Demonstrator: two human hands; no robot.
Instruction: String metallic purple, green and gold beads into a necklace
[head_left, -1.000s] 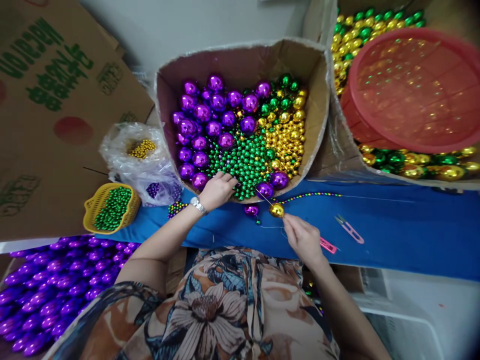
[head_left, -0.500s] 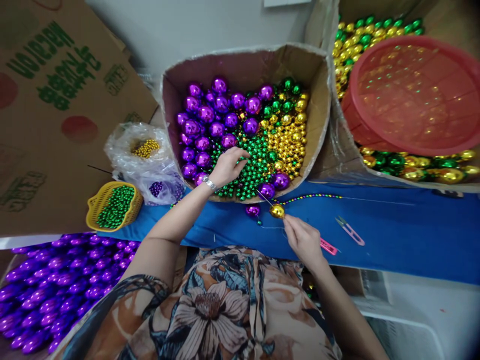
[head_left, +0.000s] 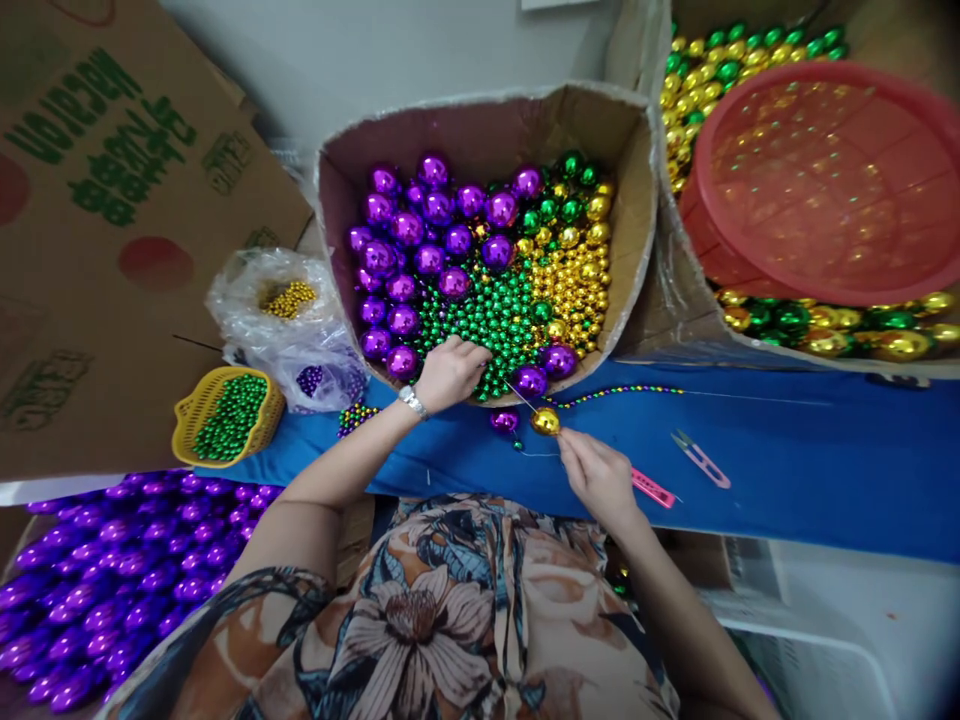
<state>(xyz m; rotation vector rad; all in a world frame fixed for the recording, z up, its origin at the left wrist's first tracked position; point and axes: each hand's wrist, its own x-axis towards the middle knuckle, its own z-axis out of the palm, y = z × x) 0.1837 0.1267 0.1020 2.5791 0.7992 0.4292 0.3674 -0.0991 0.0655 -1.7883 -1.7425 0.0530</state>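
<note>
In front of the box [head_left: 487, 122], the right hand [head_left: 598, 478] pinches a needle [head_left: 523, 397] through a gold ball [head_left: 545, 421]. The ball looks light and slippery; the needle's back end seems easiest to hold. The left hand [head_left: 452, 373] curls over the box's green beads [head_left: 499, 312]; whether it holds any cannot be told.

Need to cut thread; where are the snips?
In the head view's right half, pink snips lie on the blue cloth, right of the right hand and bright-pink tool.

Plain grey wall [head_left: 420, 50] behind, long blue-covered table [head_left: 810, 460] reaching the right edge, soft light
</note>
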